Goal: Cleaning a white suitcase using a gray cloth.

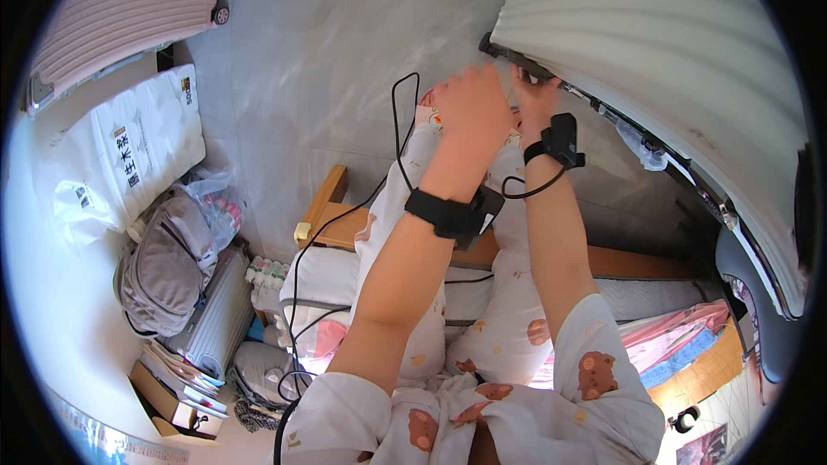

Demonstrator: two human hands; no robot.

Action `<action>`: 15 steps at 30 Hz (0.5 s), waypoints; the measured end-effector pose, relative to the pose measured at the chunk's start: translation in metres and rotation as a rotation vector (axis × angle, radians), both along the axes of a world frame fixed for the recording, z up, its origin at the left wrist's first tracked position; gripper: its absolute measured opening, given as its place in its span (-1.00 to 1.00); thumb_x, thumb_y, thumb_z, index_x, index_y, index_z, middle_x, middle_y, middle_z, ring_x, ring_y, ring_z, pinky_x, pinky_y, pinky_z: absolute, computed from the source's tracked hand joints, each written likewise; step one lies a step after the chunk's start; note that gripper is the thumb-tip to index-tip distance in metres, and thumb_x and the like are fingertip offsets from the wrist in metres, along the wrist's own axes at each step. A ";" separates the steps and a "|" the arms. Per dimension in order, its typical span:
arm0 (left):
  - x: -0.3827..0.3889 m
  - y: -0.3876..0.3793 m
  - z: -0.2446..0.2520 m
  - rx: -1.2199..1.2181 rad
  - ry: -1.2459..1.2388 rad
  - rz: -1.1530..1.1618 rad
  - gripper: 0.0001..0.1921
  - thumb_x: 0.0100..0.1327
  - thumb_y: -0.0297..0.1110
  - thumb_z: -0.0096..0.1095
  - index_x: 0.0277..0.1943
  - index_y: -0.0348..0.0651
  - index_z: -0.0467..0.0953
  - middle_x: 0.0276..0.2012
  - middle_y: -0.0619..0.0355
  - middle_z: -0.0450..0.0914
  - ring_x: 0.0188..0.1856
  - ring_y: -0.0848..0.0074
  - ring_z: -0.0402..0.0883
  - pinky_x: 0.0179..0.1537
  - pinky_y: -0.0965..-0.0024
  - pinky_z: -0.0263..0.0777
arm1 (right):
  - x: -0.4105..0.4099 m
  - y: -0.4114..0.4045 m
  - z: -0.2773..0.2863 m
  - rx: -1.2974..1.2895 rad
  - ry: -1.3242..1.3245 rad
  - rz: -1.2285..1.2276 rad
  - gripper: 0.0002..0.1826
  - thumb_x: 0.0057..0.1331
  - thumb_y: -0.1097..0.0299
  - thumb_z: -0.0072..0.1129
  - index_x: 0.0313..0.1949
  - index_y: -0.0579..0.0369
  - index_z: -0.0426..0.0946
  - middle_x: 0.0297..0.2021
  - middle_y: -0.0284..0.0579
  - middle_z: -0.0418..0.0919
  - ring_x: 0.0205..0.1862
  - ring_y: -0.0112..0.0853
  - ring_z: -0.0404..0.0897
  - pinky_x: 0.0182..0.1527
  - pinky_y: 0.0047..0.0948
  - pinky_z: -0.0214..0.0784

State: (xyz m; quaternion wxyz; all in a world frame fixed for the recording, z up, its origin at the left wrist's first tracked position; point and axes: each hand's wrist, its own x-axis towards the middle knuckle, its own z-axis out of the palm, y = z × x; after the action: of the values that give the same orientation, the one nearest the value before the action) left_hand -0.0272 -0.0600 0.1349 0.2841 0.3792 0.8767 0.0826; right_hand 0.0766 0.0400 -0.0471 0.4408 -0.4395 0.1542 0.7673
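Observation:
A large cream ribbed suitcase rises at the upper right. Dark trim runs along its lower edge. My right hand is at this edge, with finger and thumb around a small dark part beside the trim; what exactly that part is stays unclear. Close on its left is my left hand, seen from the back with the fingers bent. Its palm is hidden, so I cannot tell whether it holds anything. Both wrists wear black strapped devices with cables.
A pink ribbed suitcase and a white wrapped pack of paper rolls stand at the left, above a grey backpack. A black cable crosses beside my legs. Behind them is a wooden bed frame. Grey floor lies ahead.

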 end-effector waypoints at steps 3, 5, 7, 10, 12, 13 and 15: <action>-0.002 -0.002 0.002 0.019 -0.042 0.011 -0.72 0.01 -0.35 -0.06 -0.17 -0.20 0.35 -0.40 0.03 0.47 -0.34 0.21 0.48 -0.30 0.18 0.28 | -0.031 -0.009 0.022 -0.047 -0.072 -0.100 -0.48 0.17 -0.03 -0.21 0.03 0.01 0.16 0.07 -0.24 0.10 0.12 -0.28 0.05 0.10 0.05 -0.12; -0.004 -0.002 0.002 0.027 -0.102 -0.005 -0.72 0.03 -0.34 -0.07 -0.16 -0.19 0.35 -0.39 0.03 0.47 -0.33 0.20 0.47 -0.29 0.18 0.28 | -0.038 -0.014 0.032 -0.036 -0.017 -0.102 -0.47 0.19 -0.03 -0.27 0.08 -0.03 0.11 0.12 -0.32 0.05 0.17 -0.28 -0.01 0.12 0.07 -0.17; -0.006 0.001 0.002 0.045 -0.160 -0.024 -0.72 0.04 -0.32 -0.08 -0.15 -0.19 0.34 -0.39 0.02 0.47 -0.33 0.20 0.47 -0.28 0.18 0.28 | -0.032 -0.013 0.029 0.031 0.037 0.009 -0.45 0.19 -0.04 -0.28 0.10 -0.03 0.09 0.15 -0.31 0.00 0.18 -0.29 -0.03 0.12 0.09 -0.18; 0.004 0.013 0.007 0.051 -0.124 -0.089 -0.71 0.06 -0.31 -0.09 -0.14 -0.20 0.33 -0.38 0.02 0.47 -0.32 0.20 0.47 -0.27 0.19 0.29 | -0.001 0.011 -0.004 0.266 -0.076 0.270 -0.46 0.21 0.00 -0.31 0.12 -0.02 0.06 0.18 -0.26 -0.07 0.20 -0.28 -0.08 0.11 0.13 -0.21; 0.001 0.008 0.005 0.067 -0.148 -0.052 -0.71 0.07 -0.31 -0.09 -0.13 -0.20 0.32 -0.38 0.02 0.47 -0.31 0.20 0.47 -0.27 0.21 0.29 | 0.000 0.008 -0.018 0.380 -0.205 0.425 -0.48 0.22 0.04 -0.33 0.13 -0.01 0.04 0.19 -0.23 -0.10 0.21 -0.25 -0.10 0.10 0.16 -0.22; -0.004 0.003 0.003 0.053 -0.136 -0.049 -0.71 0.07 -0.31 -0.09 -0.13 -0.20 0.32 -0.38 0.02 0.47 -0.31 0.20 0.47 -0.27 0.21 0.29 | -0.006 0.005 -0.014 0.152 -0.004 0.206 -0.48 0.22 0.06 -0.31 0.12 0.05 0.05 0.18 -0.18 -0.07 0.19 -0.24 -0.07 0.12 0.09 -0.19; -0.007 0.000 0.004 0.023 -0.118 -0.052 -0.72 0.07 -0.31 -0.09 -0.14 -0.20 0.33 -0.38 0.01 0.47 -0.31 0.20 0.47 -0.26 0.21 0.29 | -0.005 0.006 -0.012 -0.072 0.184 -0.013 -0.48 0.23 0.08 -0.28 0.10 0.10 0.07 0.17 -0.14 -0.04 0.18 -0.23 -0.04 0.14 0.01 -0.16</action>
State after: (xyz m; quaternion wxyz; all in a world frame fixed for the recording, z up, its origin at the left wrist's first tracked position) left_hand -0.0340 -0.0602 0.1386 0.3332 0.3996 0.8472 0.1076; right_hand 0.0712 0.0456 -0.0595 0.4135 -0.3815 0.2243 0.7957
